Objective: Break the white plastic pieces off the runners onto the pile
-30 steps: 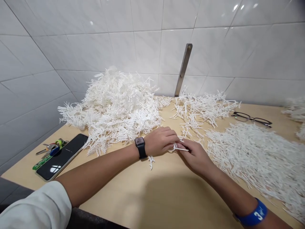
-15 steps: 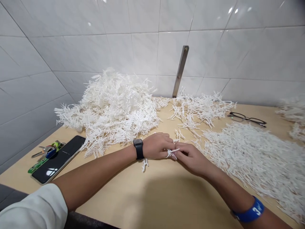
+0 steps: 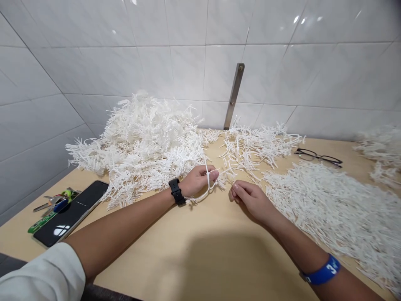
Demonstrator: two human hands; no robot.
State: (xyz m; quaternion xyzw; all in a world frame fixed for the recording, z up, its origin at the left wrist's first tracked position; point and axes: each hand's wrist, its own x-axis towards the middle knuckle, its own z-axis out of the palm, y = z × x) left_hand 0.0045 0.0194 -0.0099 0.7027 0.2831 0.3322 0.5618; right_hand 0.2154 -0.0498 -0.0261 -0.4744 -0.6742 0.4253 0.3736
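My left hand (image 3: 197,180) is closed with thumb and fingers pinching a white branched plastic piece (image 3: 208,177), whose thin arms stick out above and below the fingers. To its right, a short gap away, my right hand (image 3: 249,198) hangs over the table with fingers curled and thumb against the index finger. Whatever may be between those fingertips is hidden. Behind my left hand rises a tall heap of white branched pieces (image 3: 147,138). A flatter spread of small white pieces (image 3: 332,205) lies to the right of my right hand.
A smaller pile of branched pieces (image 3: 257,142) lies by the metal bar (image 3: 234,96) on the tiled wall. Black-framed glasses (image 3: 319,157) rest at the back right. On the left are a phone (image 3: 72,213) and keys (image 3: 52,202). Another white pile (image 3: 382,146) sits far right.
My hands, together before, are now apart. The left hand has turned upward with the branched piece showing more fully, and the right has drawn back slightly. The view has shifted a little.
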